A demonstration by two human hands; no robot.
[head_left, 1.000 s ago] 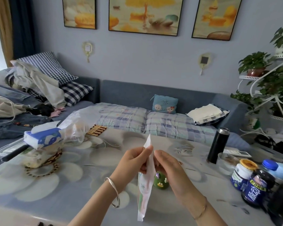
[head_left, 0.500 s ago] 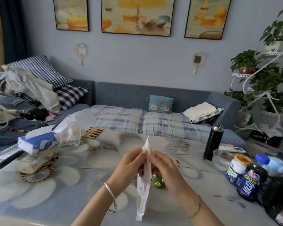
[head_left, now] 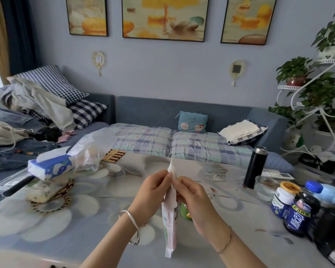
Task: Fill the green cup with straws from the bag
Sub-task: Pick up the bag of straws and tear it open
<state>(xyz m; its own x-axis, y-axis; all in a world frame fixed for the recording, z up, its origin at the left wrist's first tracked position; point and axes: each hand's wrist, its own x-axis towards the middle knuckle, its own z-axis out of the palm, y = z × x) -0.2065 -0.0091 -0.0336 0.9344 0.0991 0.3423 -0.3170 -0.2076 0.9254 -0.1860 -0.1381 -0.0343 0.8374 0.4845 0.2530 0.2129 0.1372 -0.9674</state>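
Note:
A long white bag of straws [head_left: 170, 225] hangs upright above the table, seen edge-on, its lower end pale green and pink. My left hand [head_left: 150, 192] pinches the bag's top edge from the left. My right hand [head_left: 191, 198] pinches the same top edge from the right. The green cup [head_left: 186, 211] stands on the table just behind the bag, mostly hidden by my right hand; only its lower green side with a small yellow figure shows. No loose straw is visible.
A black flask [head_left: 255, 167], a glass bowl [head_left: 267, 187] and several jars and bottles [head_left: 300, 211] crowd the right of the table [head_left: 85, 219]. At the left lie a tissue pack [head_left: 50, 167], a clear plastic bag [head_left: 87, 151] and a lidded box [head_left: 39, 192].
Both hands stay pinched on the bag's top, fingertips drawn slightly closer. The view has shifted a little; the bag and cup hold their places.

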